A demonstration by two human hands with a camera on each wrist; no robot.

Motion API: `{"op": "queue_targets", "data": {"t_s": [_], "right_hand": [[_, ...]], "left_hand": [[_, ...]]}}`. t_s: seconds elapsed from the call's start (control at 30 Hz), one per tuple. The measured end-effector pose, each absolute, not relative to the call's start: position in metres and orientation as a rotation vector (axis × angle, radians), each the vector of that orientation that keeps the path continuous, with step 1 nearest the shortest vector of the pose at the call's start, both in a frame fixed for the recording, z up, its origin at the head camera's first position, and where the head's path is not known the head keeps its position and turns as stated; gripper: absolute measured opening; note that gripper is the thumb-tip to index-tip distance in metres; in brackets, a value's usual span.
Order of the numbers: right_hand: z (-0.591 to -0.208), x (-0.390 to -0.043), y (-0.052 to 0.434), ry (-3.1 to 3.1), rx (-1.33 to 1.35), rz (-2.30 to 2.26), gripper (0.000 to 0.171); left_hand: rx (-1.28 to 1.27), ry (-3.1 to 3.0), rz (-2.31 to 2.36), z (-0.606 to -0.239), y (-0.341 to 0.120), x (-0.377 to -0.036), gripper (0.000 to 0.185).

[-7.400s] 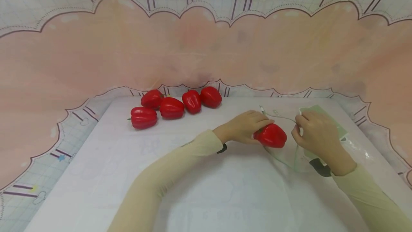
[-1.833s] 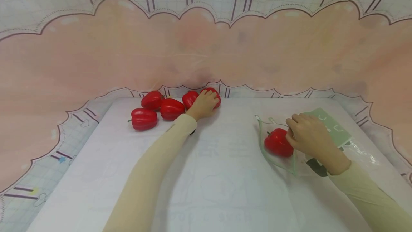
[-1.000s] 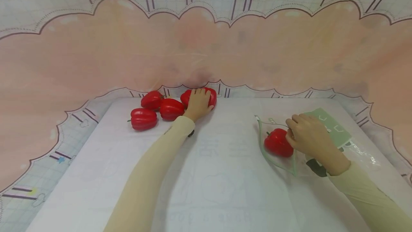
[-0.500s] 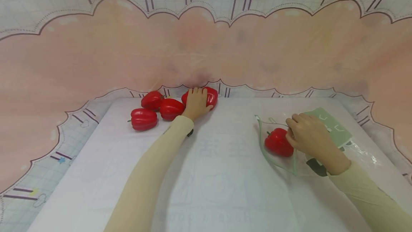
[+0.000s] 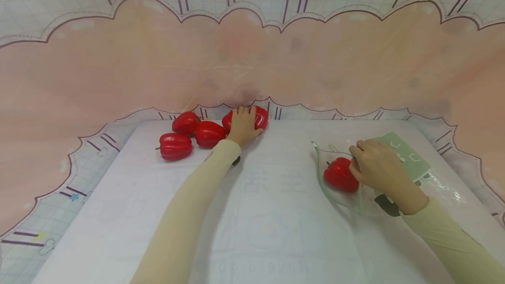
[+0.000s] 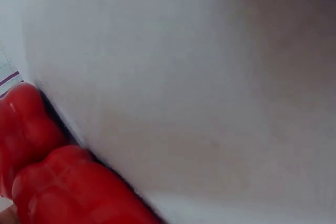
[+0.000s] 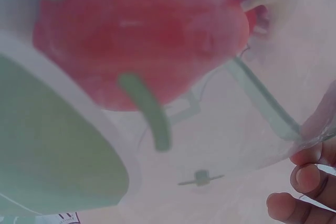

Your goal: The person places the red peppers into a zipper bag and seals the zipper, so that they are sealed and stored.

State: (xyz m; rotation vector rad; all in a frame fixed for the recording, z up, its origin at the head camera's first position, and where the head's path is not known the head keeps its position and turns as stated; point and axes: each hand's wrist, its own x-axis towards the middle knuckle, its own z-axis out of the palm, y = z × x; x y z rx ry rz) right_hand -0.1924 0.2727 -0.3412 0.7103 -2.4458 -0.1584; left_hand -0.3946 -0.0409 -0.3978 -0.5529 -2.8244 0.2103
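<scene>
At the back of the table my left hand (image 5: 242, 125) grips a red bell pepper (image 5: 261, 118), its fingers curled over the top and the thumb on the near side. A second pepper (image 5: 226, 120) lies against it, partly hidden by that hand. The left wrist view shows both red peppers (image 6: 79, 192) side by side, with a fingertip at the corner. On the right, my right hand (image 5: 380, 168) pinches the edge of a clear plastic bag (image 5: 319, 172) with green trim. One red bell pepper (image 5: 340, 174) lies inside the bag's mouth, its red side (image 7: 147, 35) showing through the plastic.
Three more red bell peppers, one near the front (image 5: 175, 146), one behind (image 5: 186, 123) and one beside them (image 5: 210, 134), lie at the back left. The bag's green printed part (image 5: 410, 157) spreads right of my right hand. A patterned cloth (image 5: 236, 65) hangs behind the white table (image 5: 256, 231).
Earlier my left hand held a pepper at the bag; that pepper now lies inside, and the left hand has moved to the back-row peppers. My right hand stays on the bag.
</scene>
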Motion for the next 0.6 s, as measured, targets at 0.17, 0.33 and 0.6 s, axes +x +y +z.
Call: {"op": "queue_targets", "data": {"t_s": [0.17,0.33,0.6], "right_hand": [[-0.3411,-0.1923,0.2733,-2.429,0.714,-0.150,0.013],[-0.3405,-0.1929,0.2735,-2.427,0.716,-0.150,0.013],[-0.3402,-0.1926,0.2721,-2.424,0.725,-0.152,0.015]], "left_hand": [[-0.589,-2.821,0.181,-0.3966,-0.0422,-0.3931,0.082],[-0.689,-2.818,0.140,-0.3947,-0.0438,-0.3913,0.082],[-0.721,-2.829,0.115,-0.3962,-0.0429,-0.3916,0.085]]}}
